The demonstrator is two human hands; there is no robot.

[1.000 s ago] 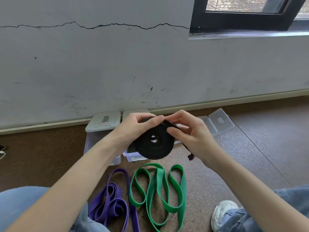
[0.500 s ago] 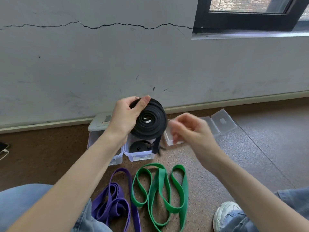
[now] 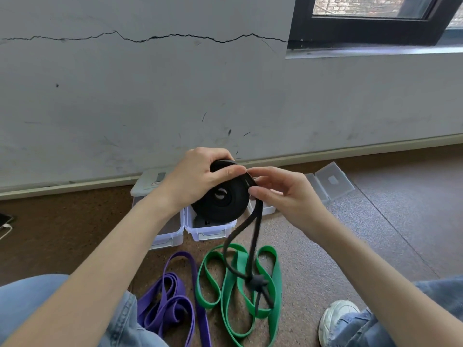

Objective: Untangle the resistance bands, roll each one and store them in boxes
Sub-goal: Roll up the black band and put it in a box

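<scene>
Brown floor (image 3: pixel 325 246) below a cracked grey wall carries everything. A rolled black band (image 3: pixel 221 199) is gripped by the left hand (image 3: pixel 198 181) above the clear boxes (image 3: pixel 208 229); its loose tail (image 3: pixel 255 236) is pinched by the right hand (image 3: pixel 283 196). Green band (image 3: pixel 250 291) and purple band (image 3: pixel 172 304) lie nearer.

Left hand (image 3: pixel 198 181) gripping, fingers (image 3: pixel 226 172) curled; right hand (image 3: pixel 288 196) pinching, both forearms raised
</scene>
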